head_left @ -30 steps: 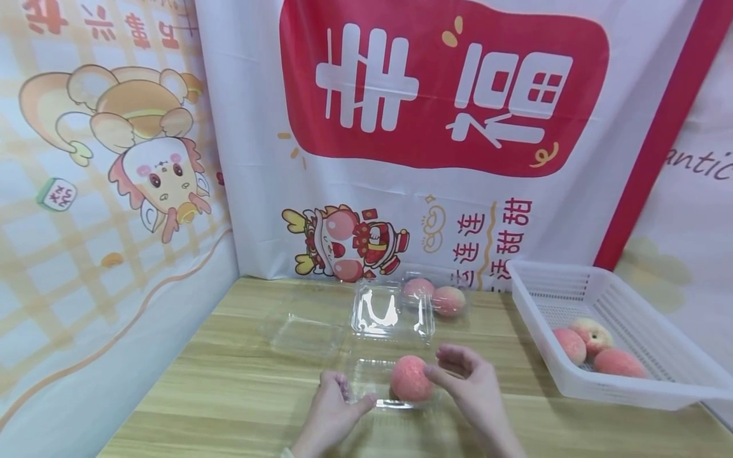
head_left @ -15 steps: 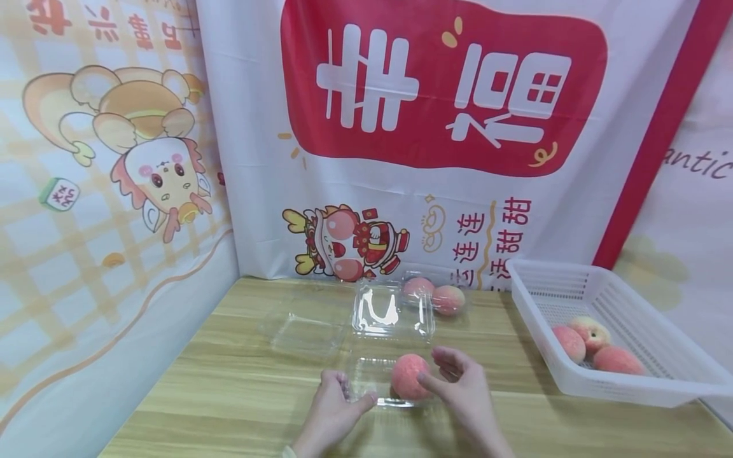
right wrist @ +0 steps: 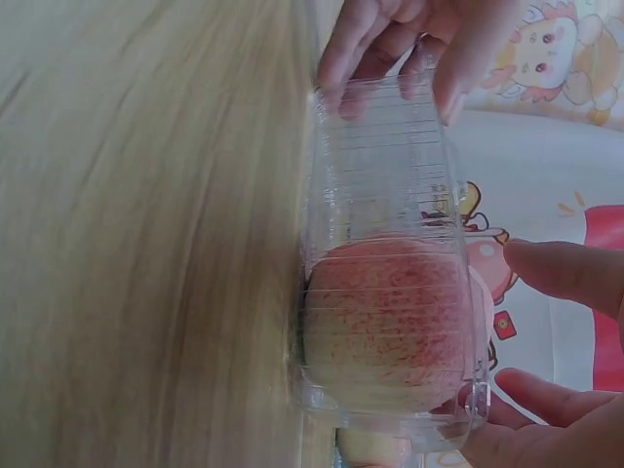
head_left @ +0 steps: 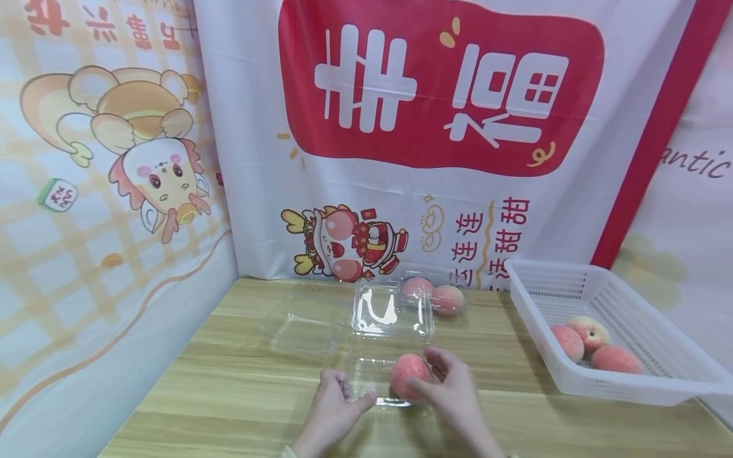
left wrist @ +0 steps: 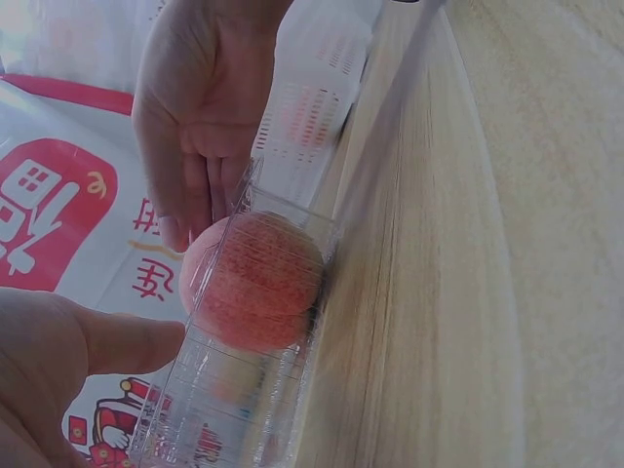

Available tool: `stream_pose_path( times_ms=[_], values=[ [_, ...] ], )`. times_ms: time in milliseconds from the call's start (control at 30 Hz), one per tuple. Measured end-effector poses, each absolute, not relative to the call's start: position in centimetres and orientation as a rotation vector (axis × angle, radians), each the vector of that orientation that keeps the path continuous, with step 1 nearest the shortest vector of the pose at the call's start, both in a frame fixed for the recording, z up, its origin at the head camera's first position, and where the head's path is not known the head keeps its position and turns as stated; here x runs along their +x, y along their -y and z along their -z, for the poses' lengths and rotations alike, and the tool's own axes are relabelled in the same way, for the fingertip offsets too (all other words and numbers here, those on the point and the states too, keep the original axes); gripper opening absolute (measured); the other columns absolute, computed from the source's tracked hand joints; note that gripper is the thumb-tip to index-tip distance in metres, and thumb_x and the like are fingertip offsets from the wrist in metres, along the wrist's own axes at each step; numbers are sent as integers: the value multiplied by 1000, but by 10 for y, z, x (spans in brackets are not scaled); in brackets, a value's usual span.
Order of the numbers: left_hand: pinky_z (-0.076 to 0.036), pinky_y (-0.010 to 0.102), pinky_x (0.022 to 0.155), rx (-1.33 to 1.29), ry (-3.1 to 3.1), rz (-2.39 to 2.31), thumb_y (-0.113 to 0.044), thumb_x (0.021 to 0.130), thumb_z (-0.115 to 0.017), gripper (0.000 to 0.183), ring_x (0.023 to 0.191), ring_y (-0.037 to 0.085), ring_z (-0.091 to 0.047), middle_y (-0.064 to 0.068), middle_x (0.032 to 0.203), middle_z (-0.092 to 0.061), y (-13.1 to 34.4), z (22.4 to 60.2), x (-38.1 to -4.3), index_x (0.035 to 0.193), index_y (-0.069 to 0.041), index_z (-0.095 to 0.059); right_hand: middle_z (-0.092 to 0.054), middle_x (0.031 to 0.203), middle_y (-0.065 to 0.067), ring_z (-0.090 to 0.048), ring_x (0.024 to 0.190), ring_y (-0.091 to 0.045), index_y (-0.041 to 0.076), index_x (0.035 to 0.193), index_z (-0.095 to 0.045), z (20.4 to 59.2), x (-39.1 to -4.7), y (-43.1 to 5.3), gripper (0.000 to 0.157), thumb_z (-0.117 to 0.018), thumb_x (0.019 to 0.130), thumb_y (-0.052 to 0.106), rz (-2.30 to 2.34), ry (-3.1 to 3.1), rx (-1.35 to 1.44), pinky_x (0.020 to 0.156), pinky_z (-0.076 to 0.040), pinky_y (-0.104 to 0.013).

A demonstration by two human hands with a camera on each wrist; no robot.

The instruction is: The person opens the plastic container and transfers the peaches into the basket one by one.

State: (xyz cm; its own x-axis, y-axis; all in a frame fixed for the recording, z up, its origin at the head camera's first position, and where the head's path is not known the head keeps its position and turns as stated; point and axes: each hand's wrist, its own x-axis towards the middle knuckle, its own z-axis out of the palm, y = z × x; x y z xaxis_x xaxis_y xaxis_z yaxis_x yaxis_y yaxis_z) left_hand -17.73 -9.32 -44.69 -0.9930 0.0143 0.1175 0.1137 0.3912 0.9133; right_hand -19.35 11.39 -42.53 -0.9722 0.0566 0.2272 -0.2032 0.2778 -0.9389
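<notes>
A pink peach (head_left: 409,376) sits in the right half of a clear plastic clamshell box (head_left: 366,375), its hinged lid (head_left: 378,310) lying open toward the back. My left hand (head_left: 335,407) grips the box's left end, the thumb over its rim and fingers at the outer wall. At the other end is my right hand (head_left: 455,394), its fingers extended beside the box's right wall. In the right wrist view its thumb (right wrist: 565,268) stays apart from the peach, over the open side, while the other fingers (right wrist: 502,419) are right at the box end.
Behind on the right, another clear box holds two peaches (head_left: 448,300). An unfilled clear clamshell (head_left: 303,331) lies to the left. A white plastic basket (head_left: 572,381) with three peaches (head_left: 615,360) stands at the right. A printed cloth (head_left: 258,159) hangs along the table's back edge.
My right hand has moved left, from beside the peach to partly over it, the thumb now overlapping the peach in the head view. The left hand and box stay put.
</notes>
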Motion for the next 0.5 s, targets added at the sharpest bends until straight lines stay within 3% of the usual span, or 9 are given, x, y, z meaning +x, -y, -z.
stream_pose_path(
  times_ms=[500],
  values=[
    [-48, 34, 71, -124, 2537, 1697, -25, 80, -80, 57, 80, 21, -48, 11, 92, -48, 93, 449, -178, 109, 6, -42, -60, 120, -32, -60, 112, -40, -14, 122, -57, 426, -196, -111, 67, -87, 63, -2, -1568, 2444, 171, 95, -49, -46]
  ],
)
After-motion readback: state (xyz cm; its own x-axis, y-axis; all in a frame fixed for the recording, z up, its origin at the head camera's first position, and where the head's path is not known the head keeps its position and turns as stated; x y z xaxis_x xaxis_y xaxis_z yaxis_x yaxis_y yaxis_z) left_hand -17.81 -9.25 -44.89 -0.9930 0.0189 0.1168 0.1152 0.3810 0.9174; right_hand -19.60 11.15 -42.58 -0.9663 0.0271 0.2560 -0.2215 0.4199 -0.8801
